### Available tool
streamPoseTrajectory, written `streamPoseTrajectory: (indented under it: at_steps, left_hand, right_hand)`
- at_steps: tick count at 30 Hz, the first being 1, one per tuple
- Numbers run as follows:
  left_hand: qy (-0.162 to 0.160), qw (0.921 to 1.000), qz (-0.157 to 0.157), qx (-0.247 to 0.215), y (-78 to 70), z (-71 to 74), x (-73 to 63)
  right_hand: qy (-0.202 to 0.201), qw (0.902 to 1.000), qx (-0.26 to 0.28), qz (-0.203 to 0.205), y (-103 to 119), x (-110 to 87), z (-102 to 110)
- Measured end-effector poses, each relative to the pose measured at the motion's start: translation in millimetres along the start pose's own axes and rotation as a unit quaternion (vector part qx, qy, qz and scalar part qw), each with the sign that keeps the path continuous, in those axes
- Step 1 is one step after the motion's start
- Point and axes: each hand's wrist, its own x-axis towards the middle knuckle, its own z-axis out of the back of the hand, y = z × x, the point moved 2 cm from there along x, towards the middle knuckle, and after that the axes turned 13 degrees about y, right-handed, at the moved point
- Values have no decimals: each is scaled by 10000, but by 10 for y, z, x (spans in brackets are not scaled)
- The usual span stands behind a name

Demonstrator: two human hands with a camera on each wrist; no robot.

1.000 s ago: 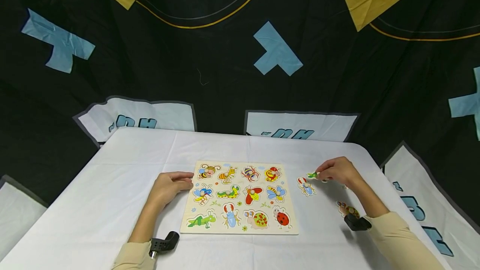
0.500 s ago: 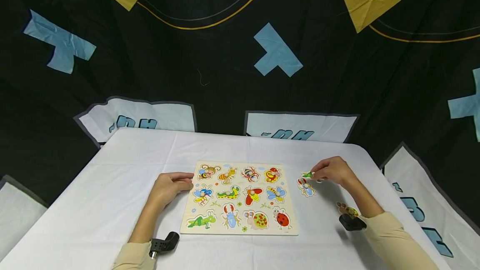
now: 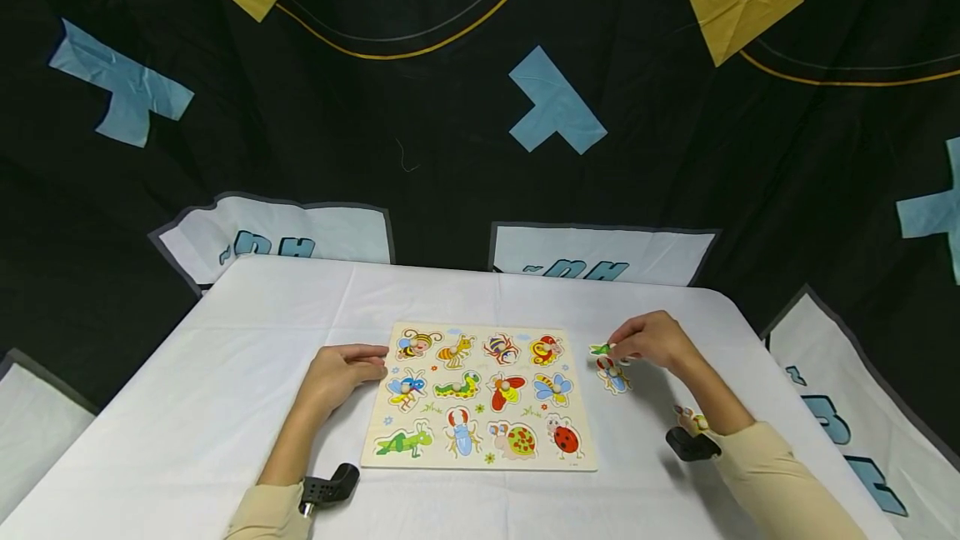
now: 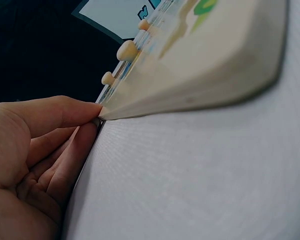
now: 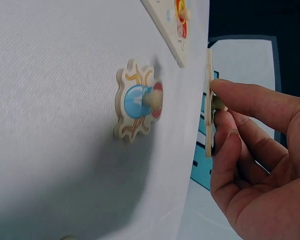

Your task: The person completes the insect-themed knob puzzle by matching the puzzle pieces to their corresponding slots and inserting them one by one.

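Note:
The wooden insect puzzle board (image 3: 420, 411) lies flat on the table. My left hand (image 3: 339, 375) is at its left edge; in the left wrist view the fingertips (image 4: 92, 112) touch that edge, their contact partly hidden. My right hand (image 3: 654, 340) pinches a green puzzle piece (image 3: 600, 349) by its knob, held above the cloth right of the board. The right wrist view shows this piece (image 5: 209, 107) edge-on, tilted upright, its picture turned away. A blue stag beetle puzzle piece (image 5: 135, 107), knob up, lies on the cloth just below the right hand.
A snail puzzle piece (image 3: 690, 419) lies further right, partly behind the right wrist's black camera (image 3: 692, 444). Knobbed pieces sit in the board's upper rows; the bottom row's pictures show no knobs. White cloth (image 3: 450, 507) covers the table, with a dark curtain (image 3: 450, 173) behind.
My right hand has moved left with the green puzzle piece, passing over toward the board and now above the stag beetle piece. The left hand and board have stayed in place.

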Motion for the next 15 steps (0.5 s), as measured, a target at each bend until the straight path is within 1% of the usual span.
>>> streamPoseTrajectory:
  at_steps: [9, 15]
  left_hand:
    - [4, 10000, 3, -2, 6, 3, 8]
    - [-23, 10000, 44, 6, 9, -2, 14]
  right_hand:
    - [48, 10000, -14, 83, 94, 21, -81]
    - [79, 9997, 13, 221, 171, 35, -143]
